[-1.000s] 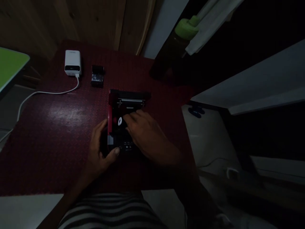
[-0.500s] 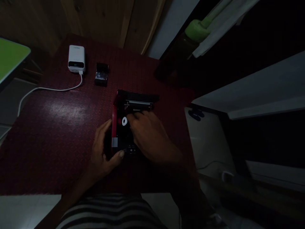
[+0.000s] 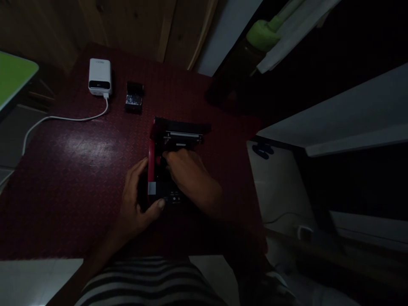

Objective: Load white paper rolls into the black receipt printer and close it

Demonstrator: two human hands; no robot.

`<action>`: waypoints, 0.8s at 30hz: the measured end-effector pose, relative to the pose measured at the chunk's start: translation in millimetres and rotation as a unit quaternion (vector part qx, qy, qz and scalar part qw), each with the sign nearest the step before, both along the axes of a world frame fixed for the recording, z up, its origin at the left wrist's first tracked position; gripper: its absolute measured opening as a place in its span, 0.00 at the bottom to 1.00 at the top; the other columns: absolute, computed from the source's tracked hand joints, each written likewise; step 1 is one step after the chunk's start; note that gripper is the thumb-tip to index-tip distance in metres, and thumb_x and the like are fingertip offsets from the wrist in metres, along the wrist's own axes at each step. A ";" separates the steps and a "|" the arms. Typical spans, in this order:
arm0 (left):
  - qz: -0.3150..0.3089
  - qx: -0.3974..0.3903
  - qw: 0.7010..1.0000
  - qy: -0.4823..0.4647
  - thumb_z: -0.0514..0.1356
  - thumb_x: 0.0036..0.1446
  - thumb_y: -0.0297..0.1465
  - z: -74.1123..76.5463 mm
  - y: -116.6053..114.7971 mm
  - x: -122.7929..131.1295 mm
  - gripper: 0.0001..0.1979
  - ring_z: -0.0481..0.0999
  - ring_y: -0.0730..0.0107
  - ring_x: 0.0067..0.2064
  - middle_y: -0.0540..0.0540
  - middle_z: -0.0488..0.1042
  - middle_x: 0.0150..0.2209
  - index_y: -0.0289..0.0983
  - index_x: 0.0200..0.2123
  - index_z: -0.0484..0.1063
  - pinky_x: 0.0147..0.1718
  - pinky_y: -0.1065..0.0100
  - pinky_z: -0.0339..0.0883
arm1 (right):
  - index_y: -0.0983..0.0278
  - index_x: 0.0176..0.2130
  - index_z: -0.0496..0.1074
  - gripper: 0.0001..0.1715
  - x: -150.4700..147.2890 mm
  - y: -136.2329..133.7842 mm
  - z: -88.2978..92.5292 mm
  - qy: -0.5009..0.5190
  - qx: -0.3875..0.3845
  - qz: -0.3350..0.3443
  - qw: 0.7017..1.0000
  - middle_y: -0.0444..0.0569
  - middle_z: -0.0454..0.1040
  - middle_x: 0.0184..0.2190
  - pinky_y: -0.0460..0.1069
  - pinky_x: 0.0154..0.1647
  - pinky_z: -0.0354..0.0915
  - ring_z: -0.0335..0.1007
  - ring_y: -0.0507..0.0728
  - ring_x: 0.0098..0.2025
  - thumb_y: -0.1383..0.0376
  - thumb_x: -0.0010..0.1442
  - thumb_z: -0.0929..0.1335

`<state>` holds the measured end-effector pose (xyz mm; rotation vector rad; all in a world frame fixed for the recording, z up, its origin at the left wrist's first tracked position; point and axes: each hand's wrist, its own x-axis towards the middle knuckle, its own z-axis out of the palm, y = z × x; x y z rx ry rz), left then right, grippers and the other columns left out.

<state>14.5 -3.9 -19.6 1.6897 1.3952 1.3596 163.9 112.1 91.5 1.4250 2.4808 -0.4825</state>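
Observation:
A small red and black printer [image 3: 151, 163] stands on the table with its dark lid [image 3: 183, 126] raised at the back. My left hand [image 3: 135, 202] steadies it, fingers along its left side and thumb on the front edge near the buttons [image 3: 174, 198]. Inside the printer's compartment is my right hand [image 3: 188, 174], closed, its fingertips down near the left inner wall. Whatever the right fingers hold is hidden beneath the hand in the dim light.
On the dark red table [image 3: 73, 187], a white power bank [image 3: 100, 74] with a plugged-in white cable [image 3: 73, 120] lies at the back left. Beside it is a small black and silvery object [image 3: 134, 100]. A green-capped bottle [image 3: 263, 36] stands at the back right.
My right hand has moved left inside the printer. The white ring-shaped end that showed beside its fingers is no longer visible. My left hand keeps its place on the printer.

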 end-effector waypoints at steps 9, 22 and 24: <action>0.003 -0.010 1.000 -0.005 0.66 0.72 0.49 -1.8 -1.8 -1.5 0.40 0.69 0.40 0.76 0.35 0.67 0.76 0.47 0.81 0.59 0.73 0.38 0.67 | 0.60 0.55 0.83 0.22 45.8 -14.8 4.9 0.232 -0.033 0.076 0.969 0.51 0.87 0.53 0.56 0.58 0.75 0.82 0.59 0.53 0.80 0.72 0.67; 0.085 -0.004 0.993 -0.080 0.61 0.76 0.54 44.0 76.9 -13.7 0.34 0.71 0.46 0.75 0.38 0.69 0.76 0.47 0.77 0.67 0.72 0.43 0.68 | 0.60 0.42 0.83 0.15 61.1 -48.2 -37.4 0.393 0.246 0.052 0.885 0.51 0.84 0.41 0.55 0.50 0.77 0.78 0.59 0.46 0.73 0.77 0.68; 0.076 0.012 0.994 -0.083 0.61 0.75 0.57 50.0 96.3 -11.8 0.31 0.73 0.47 0.73 0.40 0.75 0.72 0.46 0.69 0.77 0.72 0.46 0.69 | 0.60 0.44 0.84 0.15 62.9 -58.5 -44.9 0.394 0.310 0.043 0.864 0.53 0.86 0.43 0.56 0.52 0.79 0.80 0.60 0.49 0.75 0.76 0.69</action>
